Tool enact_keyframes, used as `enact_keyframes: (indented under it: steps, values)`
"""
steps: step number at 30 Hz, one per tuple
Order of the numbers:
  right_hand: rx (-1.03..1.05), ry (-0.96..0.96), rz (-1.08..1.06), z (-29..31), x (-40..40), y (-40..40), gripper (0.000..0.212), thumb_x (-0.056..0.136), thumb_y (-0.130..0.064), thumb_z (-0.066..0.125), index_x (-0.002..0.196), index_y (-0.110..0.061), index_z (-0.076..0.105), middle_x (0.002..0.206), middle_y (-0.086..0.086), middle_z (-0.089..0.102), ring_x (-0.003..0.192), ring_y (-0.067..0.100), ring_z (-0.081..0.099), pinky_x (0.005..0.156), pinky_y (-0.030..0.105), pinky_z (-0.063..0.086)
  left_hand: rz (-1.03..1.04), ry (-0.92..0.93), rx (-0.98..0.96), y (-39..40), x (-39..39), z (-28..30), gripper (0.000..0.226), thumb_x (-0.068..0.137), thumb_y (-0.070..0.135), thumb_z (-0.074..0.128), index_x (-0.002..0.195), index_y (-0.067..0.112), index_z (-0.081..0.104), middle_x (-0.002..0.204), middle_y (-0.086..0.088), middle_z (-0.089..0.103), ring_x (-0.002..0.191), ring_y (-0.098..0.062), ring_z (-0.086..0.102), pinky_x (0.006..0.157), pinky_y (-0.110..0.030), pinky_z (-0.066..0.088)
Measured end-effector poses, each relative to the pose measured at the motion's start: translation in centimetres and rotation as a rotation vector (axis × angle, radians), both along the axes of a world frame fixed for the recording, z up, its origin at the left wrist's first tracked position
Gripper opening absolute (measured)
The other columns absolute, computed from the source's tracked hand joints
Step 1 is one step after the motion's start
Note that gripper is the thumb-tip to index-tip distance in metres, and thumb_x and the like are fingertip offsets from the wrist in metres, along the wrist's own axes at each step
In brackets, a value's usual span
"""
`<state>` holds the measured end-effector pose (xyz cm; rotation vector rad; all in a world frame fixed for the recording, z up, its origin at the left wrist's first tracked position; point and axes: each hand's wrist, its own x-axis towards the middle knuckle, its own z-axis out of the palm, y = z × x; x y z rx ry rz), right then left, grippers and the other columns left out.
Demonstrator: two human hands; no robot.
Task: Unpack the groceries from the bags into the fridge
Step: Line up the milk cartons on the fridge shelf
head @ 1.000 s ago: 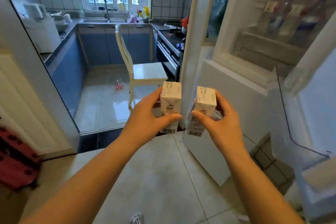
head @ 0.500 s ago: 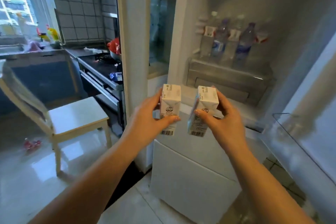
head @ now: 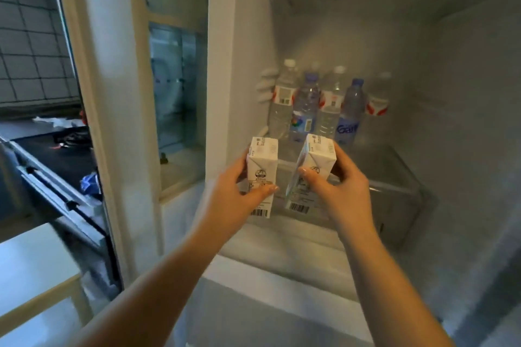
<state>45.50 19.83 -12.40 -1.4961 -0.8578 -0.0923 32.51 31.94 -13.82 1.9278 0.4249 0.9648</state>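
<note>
Left hand point(head: 239, 194): fingers and thumb curled round a small white drink carton point(head: 262, 177), upright. Right hand point(head: 335, 186): grips a second carton point(head: 311, 175), tilted slightly left. Both cartons are held side by side, apart, at the open fridge point(head: 465, 121) front, just above the glass shelf point(head: 389, 166). Water bottles point(head: 328, 104) stand in a row at the shelf's far side. Left: black stove point(head: 56, 146), white chair seat point(head: 31, 256). Half a second ago the fridge was farther off; the view is now closer, hands level with the shelf.

Two upright white cartons point(head: 262, 175) point(head: 315, 169) side by side before the open fridge point(head: 451, 93).
</note>
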Motion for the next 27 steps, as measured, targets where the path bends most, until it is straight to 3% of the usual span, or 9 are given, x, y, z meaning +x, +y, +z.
enact_keyframes:
  steps: [2,5,9,13,18,20,22,27]
  values:
    - [0.009,-0.02,-0.004,1.3,3.4,2.2,0.06,0.072,-0.023,0.078,0.127,-0.031,0.055,0.117,-0.009,0.063,0.102,-0.002,0.059,0.078,0.015,0.049,-0.023,-0.02,0.02,2.0,3.8,1.1,0.054,0.075,0.023,0.075,0.124,0.032,0.053,0.102,0.019,0.065,0.102,-0.002,0.062,0.083,-0.034,0.056]
    - [0.027,-0.03,0.003,3.0,7.7,4.8,0.053,0.072,-0.022,0.077,0.119,-0.035,0.057,0.107,-0.016,0.065,0.096,-0.007,0.06,0.076,0.013,0.05,-0.023,-0.065,0.047,4.5,8.8,3.0,0.062,0.075,0.025,0.076,0.129,0.038,0.048,0.1,0.027,0.063,0.102,0.001,0.061,0.083,-0.03,0.056]
    - [0.007,-0.029,-0.015,4.0,12.4,7.4,0.052,0.075,-0.02,0.075,0.123,-0.03,0.056,0.108,-0.014,0.066,0.098,-0.002,0.061,0.082,0.024,0.052,-0.047,-0.079,0.037,7.4,13.9,4.3,0.065,0.076,0.026,0.075,0.133,0.036,0.046,0.113,0.018,0.064,0.107,-0.003,0.059,0.085,-0.035,0.055]
    - [-0.052,-0.027,-0.029,4.1,15.6,9.2,0.048,0.076,-0.022,0.075,0.118,-0.03,0.054,0.105,-0.016,0.064,0.096,-0.002,0.059,0.08,0.021,0.05,-0.089,-0.057,0.047,8.7,17.8,4.5,0.065,0.078,0.023,0.073,0.136,0.033,0.044,0.106,0.02,0.06,0.103,0.001,0.058,0.083,-0.023,0.052]
    - [-0.12,-0.048,-0.044,3.7,18.6,10.8,0.044,0.077,-0.025,0.074,0.112,-0.036,0.049,0.095,-0.026,0.057,0.089,-0.008,0.057,0.068,0.011,0.044,-0.13,-0.045,-0.021,9.9,21.4,3.6,0.051,0.08,0.014,0.071,0.122,0.034,0.051,0.109,0.012,0.064,0.099,0.001,0.059,0.079,-0.021,0.052]
    - [-0.15,-0.05,-0.051,3.5,19.4,11.2,0.043,0.077,-0.025,0.074,0.11,-0.035,0.049,0.092,-0.027,0.056,0.086,-0.008,0.056,0.066,0.011,0.043,-0.127,-0.046,-0.038,10.5,22.4,3.3,0.052,0.08,0.013,0.071,0.126,0.029,0.051,0.113,0.007,0.064,0.103,-0.006,0.06,0.083,-0.028,0.054]
    - [-0.164,-0.043,-0.051,3.3,20.0,11.7,0.043,0.076,-0.025,0.075,0.112,-0.032,0.051,0.092,-0.025,0.058,0.087,-0.007,0.057,0.069,0.012,0.045,-0.125,-0.048,-0.045,11.0,23.1,3.0,0.052,0.081,0.013,0.07,0.128,0.026,0.051,0.113,0.006,0.065,0.104,-0.007,0.061,0.084,-0.029,0.054]
    - [-0.192,-0.026,-0.039,2.5,20.5,12.6,0.048,0.074,-0.026,0.077,0.116,-0.027,0.055,0.102,-0.016,0.064,0.093,-0.002,0.06,0.077,0.018,0.05,-0.131,-0.048,-0.06,11.8,23.9,2.2,0.048,0.082,0.013,0.07,0.124,0.028,0.054,0.104,0.012,0.067,0.094,-0.001,0.063,0.07,-0.016,0.054]
